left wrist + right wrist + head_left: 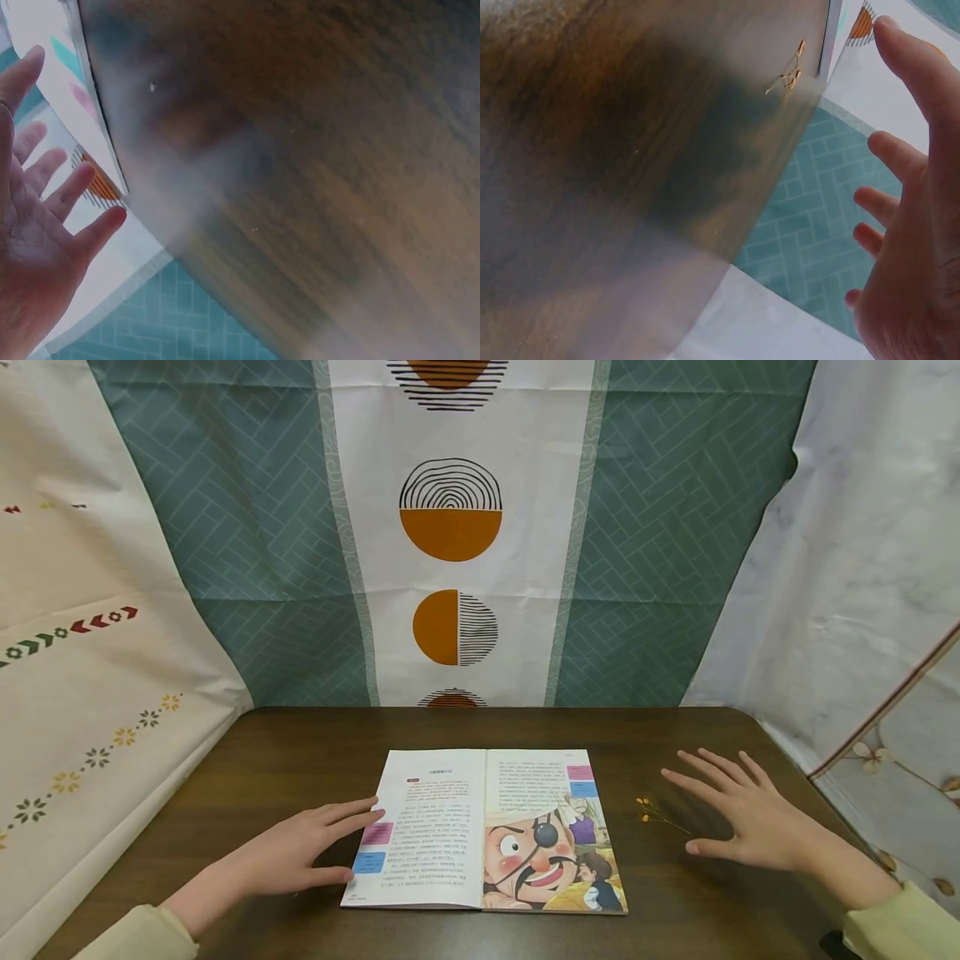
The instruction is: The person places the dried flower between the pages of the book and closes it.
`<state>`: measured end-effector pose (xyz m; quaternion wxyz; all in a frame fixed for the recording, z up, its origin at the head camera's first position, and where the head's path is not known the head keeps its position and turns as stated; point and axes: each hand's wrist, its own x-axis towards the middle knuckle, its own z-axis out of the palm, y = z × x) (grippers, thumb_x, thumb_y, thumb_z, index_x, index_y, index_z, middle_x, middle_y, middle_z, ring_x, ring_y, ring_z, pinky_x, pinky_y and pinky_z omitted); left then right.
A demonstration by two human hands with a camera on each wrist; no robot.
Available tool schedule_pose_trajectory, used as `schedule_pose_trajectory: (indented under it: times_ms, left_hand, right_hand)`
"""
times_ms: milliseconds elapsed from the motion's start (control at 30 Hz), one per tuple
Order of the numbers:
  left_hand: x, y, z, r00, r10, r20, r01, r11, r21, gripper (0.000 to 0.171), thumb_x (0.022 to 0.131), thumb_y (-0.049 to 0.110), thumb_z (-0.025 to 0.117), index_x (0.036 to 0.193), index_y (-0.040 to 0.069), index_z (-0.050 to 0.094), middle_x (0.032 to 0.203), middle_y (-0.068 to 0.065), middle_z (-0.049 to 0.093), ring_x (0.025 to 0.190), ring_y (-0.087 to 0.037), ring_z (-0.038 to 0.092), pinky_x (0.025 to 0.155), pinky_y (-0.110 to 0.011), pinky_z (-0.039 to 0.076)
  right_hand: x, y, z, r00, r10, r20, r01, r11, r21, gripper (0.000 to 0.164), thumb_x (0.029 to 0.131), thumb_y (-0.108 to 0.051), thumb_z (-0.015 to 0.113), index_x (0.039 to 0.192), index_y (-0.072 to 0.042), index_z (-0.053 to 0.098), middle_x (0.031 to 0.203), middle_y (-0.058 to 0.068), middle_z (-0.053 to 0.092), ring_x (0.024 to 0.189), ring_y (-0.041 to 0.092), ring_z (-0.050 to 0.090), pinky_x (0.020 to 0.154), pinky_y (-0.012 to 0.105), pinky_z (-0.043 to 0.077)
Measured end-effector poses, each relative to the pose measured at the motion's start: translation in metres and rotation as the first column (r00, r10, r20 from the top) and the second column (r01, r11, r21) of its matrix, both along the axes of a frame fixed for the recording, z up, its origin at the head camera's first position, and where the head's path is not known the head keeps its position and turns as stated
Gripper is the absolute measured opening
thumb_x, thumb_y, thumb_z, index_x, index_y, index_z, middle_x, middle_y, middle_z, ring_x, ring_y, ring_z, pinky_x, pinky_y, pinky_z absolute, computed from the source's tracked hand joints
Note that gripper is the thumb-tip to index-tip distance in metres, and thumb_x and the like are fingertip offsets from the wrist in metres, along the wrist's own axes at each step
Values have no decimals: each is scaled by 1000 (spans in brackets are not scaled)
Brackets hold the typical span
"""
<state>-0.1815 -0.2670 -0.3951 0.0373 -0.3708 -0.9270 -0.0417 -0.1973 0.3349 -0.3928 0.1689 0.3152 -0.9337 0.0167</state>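
Open book (482,827) lies on the surface (300,747), between L hand (300,850) and R hand (742,818). Prob. best to work it by an outer edge, lightly, w/ one hand steadying — no creases. Hands well apart, fingers spread, gripping nothing: L at book's left edge, contact unclear; R near yellow sprig (656,814).

Person's bare left hand (303,846), pale-yellow left sleeve (142,937) at 8 o'clock, bare right hand (757,821), matching right sleeve (903,928) at 4 o'clock, black piece (837,945) beside its cuff, partly cut off
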Motion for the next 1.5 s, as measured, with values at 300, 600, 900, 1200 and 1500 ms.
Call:
schedule_pose_trajectory:
  times_ms: [300,600,900,1200,1500]
  left_hand:
    - [2,1,-3,992,17,126,-12,999,-41,66,85,60,52,143,31,36,146,2,42,124,-22,51,90,-47,48]
    - [-1,4,-6,989,27,144,-21,999,-46,62,83,53,62,137,28,46,141,4,46,119,-19,55,89,-40,50]
    - [-2,7,-8,985,31,167,-30,1000,-6,59,78,41,72,132,24,52,137,4,49,118,-18,54,93,-39,49]
    - [-6,8,-6,973,58,222,-58,998,-5,60,77,43,72,131,25,52,137,4,49,116,-18,55,91,-41,49]
    - [-6,10,-6,974,55,221,-59,998,10,58,76,43,73,128,22,55,134,4,51,113,-16,56,91,-40,49]
  right_hand:
    - [3,-1,-3,999,-24,33,24,1000,-5,85,72,-60,69,143,-26,37,145,4,40,140,18,18,114,47,-17]
    - [3,-1,-8,1000,-14,4,14,1000,23,85,72,-63,67,142,-24,40,142,2,43,132,26,31,114,39,-19]
    - [1,-2,-15,999,-20,40,19,1000,16,84,71,-65,66,141,-23,41,140,7,46,127,32,37,115,47,-13]
    - [-1,-1,-19,999,-10,52,9,1000,20,82,71,-66,65,139,-24,45,139,3,48,123,29,44,94,58,29]
    - [0,-4,-20,985,-28,173,29,1000,-2,69,78,-58,64,135,-22,49,131,0,53,117,26,52,85,51,47]
